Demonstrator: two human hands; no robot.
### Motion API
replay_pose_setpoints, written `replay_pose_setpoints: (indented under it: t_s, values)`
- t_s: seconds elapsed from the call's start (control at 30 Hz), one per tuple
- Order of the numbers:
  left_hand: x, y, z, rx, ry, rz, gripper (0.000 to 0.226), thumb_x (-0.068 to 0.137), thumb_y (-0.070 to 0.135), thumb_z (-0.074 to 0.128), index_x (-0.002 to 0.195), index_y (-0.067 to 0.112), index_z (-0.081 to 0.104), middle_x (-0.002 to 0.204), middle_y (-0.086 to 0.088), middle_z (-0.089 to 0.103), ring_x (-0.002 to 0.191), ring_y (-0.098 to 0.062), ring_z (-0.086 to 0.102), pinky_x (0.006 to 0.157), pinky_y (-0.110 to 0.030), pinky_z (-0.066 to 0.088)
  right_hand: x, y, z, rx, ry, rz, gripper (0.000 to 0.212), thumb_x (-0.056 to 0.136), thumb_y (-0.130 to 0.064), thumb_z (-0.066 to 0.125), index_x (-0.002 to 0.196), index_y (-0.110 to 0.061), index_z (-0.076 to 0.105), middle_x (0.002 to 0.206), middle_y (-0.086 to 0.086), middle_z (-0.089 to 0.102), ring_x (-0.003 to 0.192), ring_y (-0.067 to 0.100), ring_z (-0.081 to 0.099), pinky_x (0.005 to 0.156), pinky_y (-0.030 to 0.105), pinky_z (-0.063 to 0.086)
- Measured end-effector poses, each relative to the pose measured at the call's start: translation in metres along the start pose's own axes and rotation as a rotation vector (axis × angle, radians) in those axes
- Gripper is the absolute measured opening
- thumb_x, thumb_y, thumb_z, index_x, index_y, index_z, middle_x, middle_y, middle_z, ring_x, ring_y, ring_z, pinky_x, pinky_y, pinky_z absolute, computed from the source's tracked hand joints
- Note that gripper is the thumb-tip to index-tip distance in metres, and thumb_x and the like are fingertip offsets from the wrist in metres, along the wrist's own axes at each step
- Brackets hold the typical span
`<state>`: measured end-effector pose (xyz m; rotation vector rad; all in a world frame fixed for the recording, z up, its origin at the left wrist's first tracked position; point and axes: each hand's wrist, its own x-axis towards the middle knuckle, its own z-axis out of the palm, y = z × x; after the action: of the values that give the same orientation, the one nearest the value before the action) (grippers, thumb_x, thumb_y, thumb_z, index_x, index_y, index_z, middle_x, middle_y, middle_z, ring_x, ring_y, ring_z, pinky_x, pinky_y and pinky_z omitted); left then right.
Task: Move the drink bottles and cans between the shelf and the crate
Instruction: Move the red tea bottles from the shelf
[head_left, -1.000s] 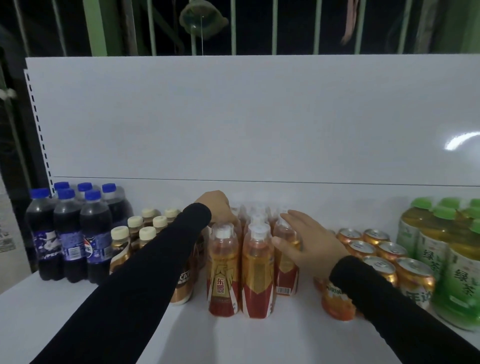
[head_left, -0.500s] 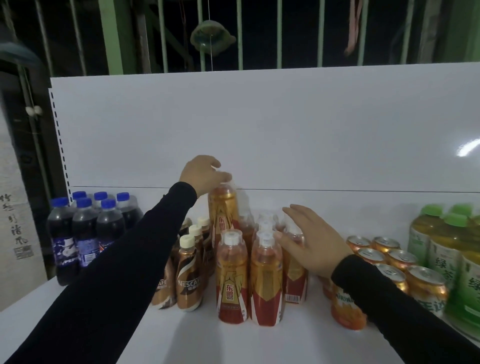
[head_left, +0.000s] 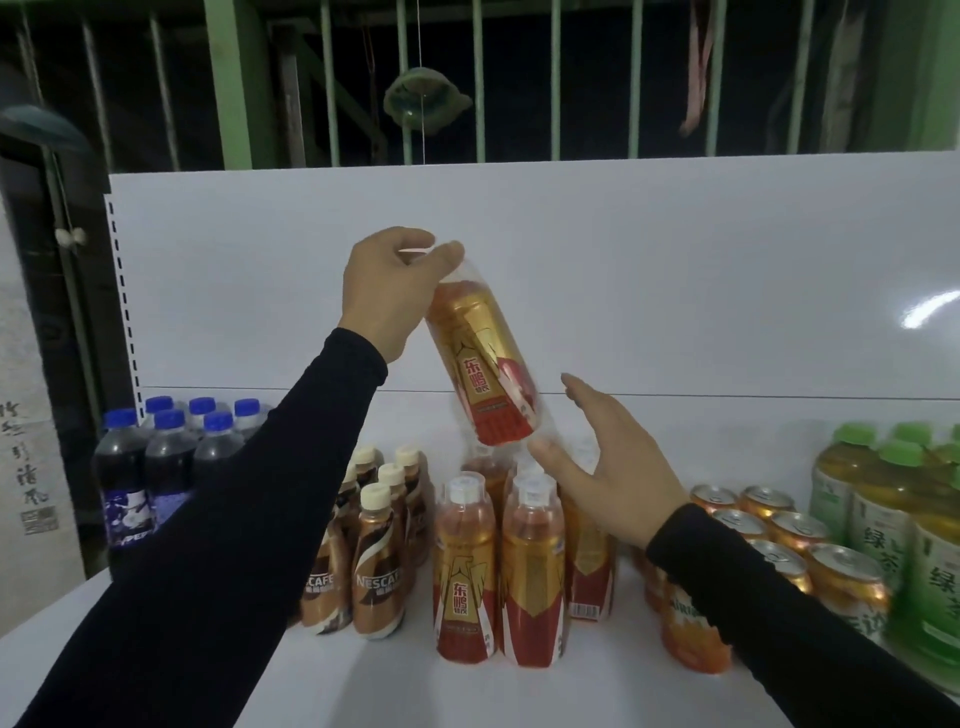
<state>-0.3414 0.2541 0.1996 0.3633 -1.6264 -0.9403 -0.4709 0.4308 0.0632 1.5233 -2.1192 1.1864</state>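
Left hand (head_left: 387, 291) gripping the cap end of a gold-and-red bottle (head_left: 483, 364), tilting it above the shelf (head_left: 363, 675), right hand (head_left: 602, 462) spreading its fingers wide just beneath the bottle's base, matching bottles (head_left: 498, 561) standing below.

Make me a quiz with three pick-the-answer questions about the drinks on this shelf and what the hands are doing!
1. Where are the cola bottles?
A. left end of the shelf
B. right end
C. middle

2. What colour are the green tea bottles' caps?
A. blue
B. green
C. cream

3. How is the gold-and-red bottle in the left hand?
A. standing on the shelf
B. lifted and tilted
C. lying flat

Answers:
1. A, they stand left of the Nescafe bottles.
2. B, green caps top the bottles right of the orange cans.
3. B, the hand grips its top in the air, base slanting toward the open right hand.
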Motion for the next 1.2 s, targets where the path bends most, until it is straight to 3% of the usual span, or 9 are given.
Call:
replay_pose_setpoints:
  t_s: [0.1,0.23,0.37,0.53,0.63,0.8,0.93,1.07,1.2]
  values:
    - [-0.009,0.002,0.014,-0.075,-0.061,-0.037,0.033,0.080,0.036,0.082,0.099,0.012,0.073,0.107,-0.006,0.072,0.097,-0.024,0.071,0.086,-0.048,0.060,0.000,-0.003,-0.002,0.114,-0.009,0.028,0.101,0.070,-0.085,0.048,0.154,-0.036,0.020,0.155,-0.013,0.037,0.138,0.005,0.038,0.107,0.027,0.031]
    - [-0.024,-0.004,0.032,-0.091,-0.107,-0.080,0.033,0.081,0.040,0.082,0.097,0.013,0.073,0.106,-0.005,0.072,0.095,-0.024,0.071,0.084,-0.047,0.061,-0.009,-0.007,-0.005,0.264,0.006,0.052,0.077,0.066,-0.071,0.063,0.133,-0.050,0.033,0.112,-0.039,0.050,0.098,-0.021,0.055,0.078,0.003,0.043]
    - [-0.035,-0.011,0.041,-0.046,-0.135,-0.097,0.044,0.080,0.047,0.080,0.105,0.012,0.072,0.105,-0.003,0.072,0.097,-0.022,0.070,0.087,-0.041,0.060,-0.018,0.003,0.001,0.442,0.012,0.144,0.064,0.063,-0.063,0.075,0.117,-0.055,0.043,0.105,-0.028,0.063,0.102,-0.002,0.064,0.088,0.022,0.053]
    - [-0.056,-0.023,0.045,-0.134,-0.281,-0.167,0.050,0.082,0.049,0.076,0.114,0.012,0.070,0.109,-0.001,0.073,0.099,-0.016,0.068,0.089,-0.034,0.056,-0.033,0.011,0.000,0.708,-0.019,0.215,0.060,0.076,-0.028,0.079,0.128,-0.032,0.050,0.112,-0.011,0.068,0.097,-0.003,0.068,0.069,0.015,0.055]
    - [-0.075,-0.032,0.041,-0.210,-0.371,-0.216,0.036,0.094,0.038,0.068,0.121,0.014,0.067,0.101,0.000,0.074,0.091,-0.013,0.069,0.080,-0.028,0.054,-0.039,0.019,-0.004,0.866,-0.055,0.231,0.055,0.077,-0.026,0.073,0.129,-0.023,0.055,0.110,-0.001,0.074,0.101,0.014,0.072,0.076,0.027,0.060]
    - [-0.104,-0.046,0.038,-0.366,-0.568,-0.352,0.043,0.089,0.041,0.064,0.122,0.014,0.065,0.106,-0.008,0.074,0.097,-0.024,0.070,0.081,-0.036,0.056,-0.046,0.029,-0.006,1.047,-0.149,0.255,0.055,0.083,-0.028,0.071,0.133,-0.015,0.054,0.116,0.011,0.072,0.107,0.029,0.069,0.080,0.034,0.060]
    - [-0.120,-0.048,0.040,-0.451,-0.534,-0.371,0.049,0.080,0.045,0.067,0.117,0.013,0.067,0.099,-0.009,0.073,0.088,-0.024,0.069,0.073,-0.034,0.056,-0.054,0.026,-0.006,1.025,-0.206,0.249,0.046,0.089,-0.030,0.062,0.132,-0.016,0.055,0.113,0.005,0.073,0.106,0.023,0.070,0.077,0.027,0.058]
    - [-0.130,-0.043,0.043,-0.476,-0.397,-0.408,0.052,0.072,0.044,0.071,0.114,0.015,0.067,0.084,-0.001,0.075,0.073,-0.016,0.070,0.060,-0.028,0.055,-0.060,0.016,-0.009,0.801,-0.205,0.164,0.037,0.087,-0.040,0.058,0.123,-0.038,0.053,0.109,-0.022,0.071,0.108,0.004,0.067,0.080,0.020,0.056]
    - [-0.133,-0.037,0.047,-0.444,-0.285,-0.373,0.049,0.078,0.037,0.077,0.119,0.015,0.063,0.088,-0.004,0.078,0.072,-0.016,0.075,0.055,-0.024,0.055,-0.063,0.008,-0.006,0.548,-0.122,0.106,0.040,0.078,-0.050,0.073,0.109,-0.056,0.050,0.105,-0.039,0.063,0.104,-0.010,0.061,0.080,0.015,0.054]
